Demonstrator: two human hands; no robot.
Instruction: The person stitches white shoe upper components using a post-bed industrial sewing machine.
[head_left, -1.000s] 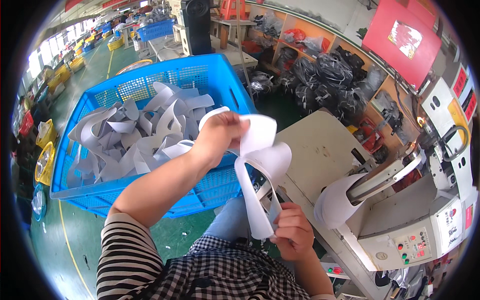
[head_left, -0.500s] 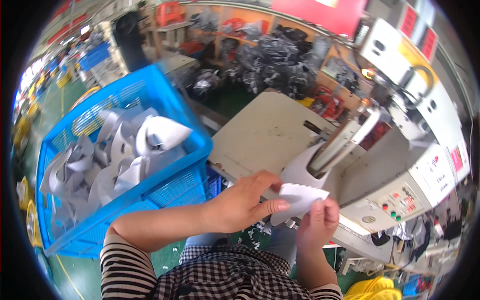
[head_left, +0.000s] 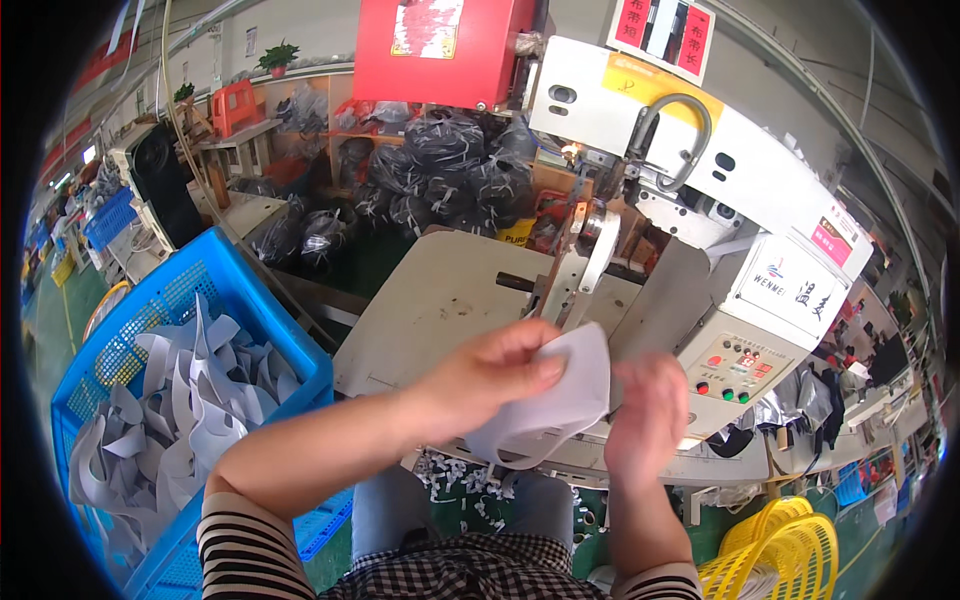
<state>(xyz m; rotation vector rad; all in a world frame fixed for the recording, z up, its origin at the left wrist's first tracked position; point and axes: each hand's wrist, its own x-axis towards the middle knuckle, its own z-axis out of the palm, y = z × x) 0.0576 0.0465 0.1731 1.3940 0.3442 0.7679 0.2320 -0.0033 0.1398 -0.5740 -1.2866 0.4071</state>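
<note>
My left hand (head_left: 505,370) pinches a white, bendable sheet piece (head_left: 570,395) between thumb and fingers. The piece is curved into a loop, with an opening along its lower part. Just to its right is my right hand (head_left: 648,415), smeared by motion and apart from the piece; how its fingers are set is unclear. Beyond both hands, the narrow metal arm (head_left: 590,255) of a white machine (head_left: 640,110) stands over a pale worktable (head_left: 430,300), with nothing around its visible part.
At the left, a blue plastic basket (head_left: 315,370) holds many similar white pieces (head_left: 190,390). A control panel (head_left: 735,365) with coloured buttons sits at right. Yellow baskets (head_left: 785,545) stand low at right. Black bagged bundles (head_left: 440,150) lie behind the table. White scraps (head_left: 460,490) litter the green floor.
The white piece has come off the machine's arm and towards me. My right hand has let go of it, while my left still holds it. The view has turned to the right.
</note>
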